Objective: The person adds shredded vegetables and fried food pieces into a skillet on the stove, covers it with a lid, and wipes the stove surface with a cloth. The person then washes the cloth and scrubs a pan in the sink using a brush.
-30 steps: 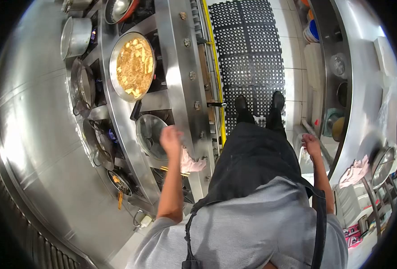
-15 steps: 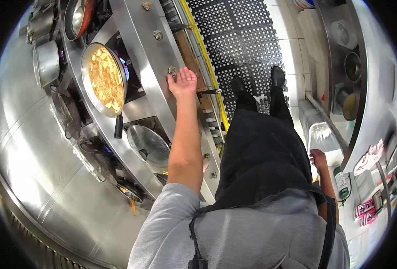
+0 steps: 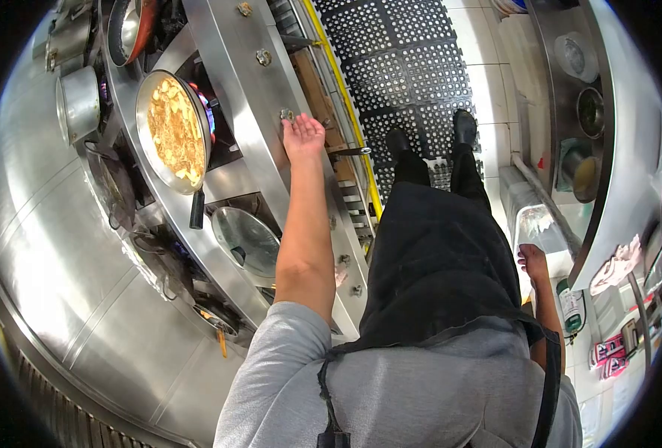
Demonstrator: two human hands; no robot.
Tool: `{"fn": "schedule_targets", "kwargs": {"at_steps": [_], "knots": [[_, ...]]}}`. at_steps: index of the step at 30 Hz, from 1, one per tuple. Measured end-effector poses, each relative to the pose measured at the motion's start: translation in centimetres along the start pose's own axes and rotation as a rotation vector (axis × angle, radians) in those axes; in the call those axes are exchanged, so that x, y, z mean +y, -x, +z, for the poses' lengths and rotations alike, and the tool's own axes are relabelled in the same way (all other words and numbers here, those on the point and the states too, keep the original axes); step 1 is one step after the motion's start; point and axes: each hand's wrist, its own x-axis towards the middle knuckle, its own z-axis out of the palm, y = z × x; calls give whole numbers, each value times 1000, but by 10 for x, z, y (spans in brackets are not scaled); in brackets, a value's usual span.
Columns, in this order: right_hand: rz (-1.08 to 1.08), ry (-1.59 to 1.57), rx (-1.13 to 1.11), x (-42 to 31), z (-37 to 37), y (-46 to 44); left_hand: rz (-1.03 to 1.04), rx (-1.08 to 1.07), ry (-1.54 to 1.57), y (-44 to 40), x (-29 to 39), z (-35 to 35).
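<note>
My left hand is at the stove's front panel, palm up with fingers stretched out. Its thumb lies right by a burner knob; whether they touch I cannot tell. Beyond it, a frying pan full of chopped, yellow-orange food sits over a lit burner, a flame showing at its edge. The pan's black handle points toward me. My right hand hangs by my side with loosely bent fingers, holding nothing I can see, near a clear plastic container.
A glass lid lies on the stove nearer me. Farther along stand a steel pot and a red-rimmed pan. A dark handle juts past the stove front over the perforated floor mat. Shelves line my right.
The fingers of my left hand have drawn closer together, its thumb still near the knob. More flame shows beside the frying pan. My right hand has risen slightly.
</note>
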Motion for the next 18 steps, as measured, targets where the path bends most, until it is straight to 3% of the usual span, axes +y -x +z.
{"fn": "schedule_targets", "kwargs": {"at_steps": [13, 18], "knots": [[41, -9, -9, 8, -4, -2, 65, 24, -54, -2, -4, 6], [36, 27, -8, 4, -2, -1, -25, 91, -10, 8, -2, 17]]}}
